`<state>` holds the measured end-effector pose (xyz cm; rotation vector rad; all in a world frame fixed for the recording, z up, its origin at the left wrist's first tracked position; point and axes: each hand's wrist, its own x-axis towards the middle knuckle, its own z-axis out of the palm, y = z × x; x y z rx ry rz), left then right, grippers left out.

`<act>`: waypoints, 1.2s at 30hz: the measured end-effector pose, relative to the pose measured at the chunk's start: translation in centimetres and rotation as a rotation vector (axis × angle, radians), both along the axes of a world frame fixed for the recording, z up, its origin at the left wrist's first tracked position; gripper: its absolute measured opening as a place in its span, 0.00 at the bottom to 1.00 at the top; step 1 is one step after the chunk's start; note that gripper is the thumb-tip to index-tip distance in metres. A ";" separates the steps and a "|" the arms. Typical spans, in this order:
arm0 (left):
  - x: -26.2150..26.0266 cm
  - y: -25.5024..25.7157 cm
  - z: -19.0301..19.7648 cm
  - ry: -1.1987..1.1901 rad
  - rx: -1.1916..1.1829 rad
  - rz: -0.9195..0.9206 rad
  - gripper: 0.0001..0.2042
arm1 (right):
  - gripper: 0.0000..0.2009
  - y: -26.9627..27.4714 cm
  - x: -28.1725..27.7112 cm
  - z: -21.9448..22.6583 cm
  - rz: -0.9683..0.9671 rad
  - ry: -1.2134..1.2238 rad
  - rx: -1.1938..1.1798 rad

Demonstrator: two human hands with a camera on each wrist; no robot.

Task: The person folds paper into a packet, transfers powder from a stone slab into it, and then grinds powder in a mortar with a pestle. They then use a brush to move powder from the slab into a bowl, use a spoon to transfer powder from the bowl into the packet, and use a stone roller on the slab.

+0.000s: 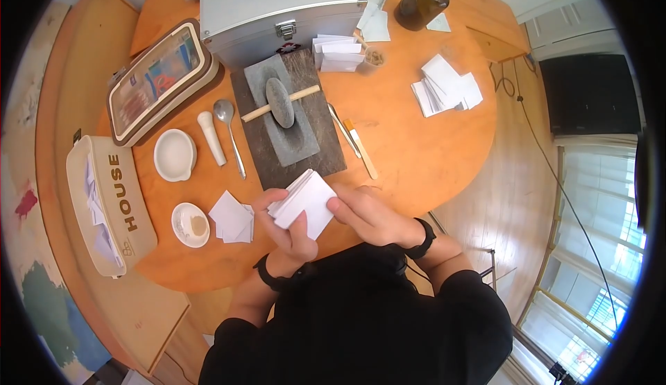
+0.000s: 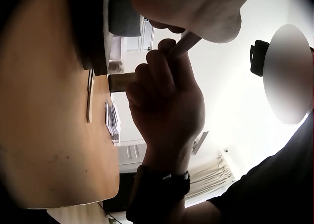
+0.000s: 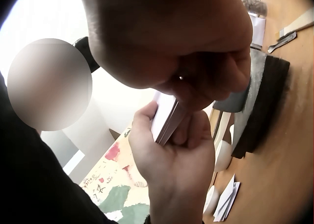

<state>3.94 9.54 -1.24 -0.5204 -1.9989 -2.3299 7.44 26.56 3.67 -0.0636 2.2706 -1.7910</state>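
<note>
Gripping the paper stack (image 1: pixel 305 206) together, both hands (image 1: pixel 374 217) hover before the stone slab (image 1: pixel 324 157), dish (image 1: pixel 190 225) leftward.

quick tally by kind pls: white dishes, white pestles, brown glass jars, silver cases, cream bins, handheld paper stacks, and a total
white dishes: 2
white pestle: 1
brown glass jar: 1
silver case: 1
cream bin: 1
handheld paper stack: 1
total: 7
</note>
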 end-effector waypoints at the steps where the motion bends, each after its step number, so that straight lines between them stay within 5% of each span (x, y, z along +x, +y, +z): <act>1: 0.2 0.2 -0.1 0.028 0.017 -0.014 0.17 | 0.11 -0.1 0.1 -0.2 -0.018 0.002 -0.033; 6: -0.2 0.2 -0.6 -0.041 -0.080 -0.115 0.21 | 0.13 1.1 1.1 -1.0 -0.072 -0.097 -0.293; 8: -0.6 0.4 0.4 -0.034 -0.149 -0.243 0.21 | 0.14 3.3 1.9 -1.4 -0.176 -0.119 -0.157; 9: -0.1 0.4 0.1 -0.335 0.171 -0.389 0.21 | 0.14 4.7 2.3 -1.6 -0.229 -0.130 -0.090; 11: -0.8 -1.3 0.4 -0.346 0.103 -0.423 0.14 | 0.14 8.4 2.8 -2.3 -0.559 -0.147 -0.131; 15: -1.5 -4.3 -0.8 -0.387 0.046 -0.341 0.02 | 0.14 16.6 2.2 -6.5 -0.707 -0.113 0.186; 18: -2.3 -6.0 -0.4 -0.420 0.049 -0.248 0.06 | 0.14 18.4 1.0 -8.1 -0.682 -0.045 0.413; 20: -2.6 -7.6 -0.5 -0.346 -0.052 -0.153 0.07 | 0.15 18.2 0.1 -8.7 -0.652 0.227 0.884; 22: -2.7 -9.9 -0.3 -0.318 -0.158 -0.038 0.07 | 0.17 18.2 -1.2 -7.8 -0.637 0.036 0.800; 31: -1.7 -18.4 -1.6 -0.358 -0.346 0.391 0.06 | 0.22 18.3 -1.6 -8.6 -0.740 0.073 0.910; 36: -3.3 -18.2 0.3 -0.307 -0.681 0.209 0.10 | 0.16 17.8 -1.8 -8.2 -0.786 0.091 0.740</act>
